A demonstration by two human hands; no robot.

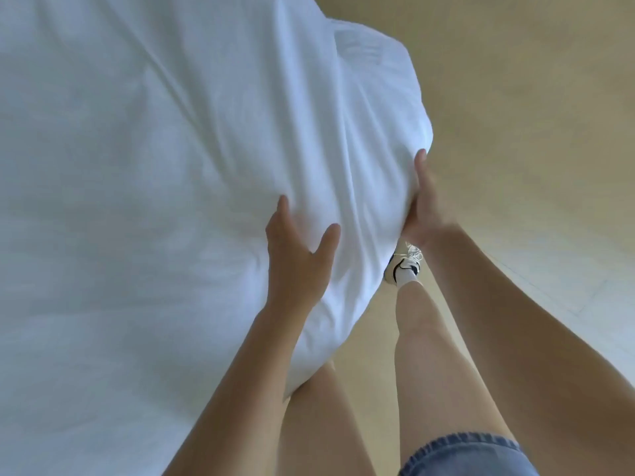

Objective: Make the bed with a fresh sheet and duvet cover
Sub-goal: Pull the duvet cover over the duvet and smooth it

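A puffy white duvet (165, 159) covers the bed and fills the left and middle of the head view. Its near edge bulges out over the floor. My left hand (297, 259) lies flat on top of the duvet near that edge, with the thumb spread and the fingers pressed into the fabric. My right hand (422, 207) holds the duvet's edge from the right side. Its thumb points up along the fabric and its fingers are hidden under the fold. The sheet beneath is hidden.
Beige floor (515, 115) runs along the right side of the bed. My bare legs and a white sneaker (405, 264) stand right against the bed's edge, and denim shorts (460, 455) show at the bottom.
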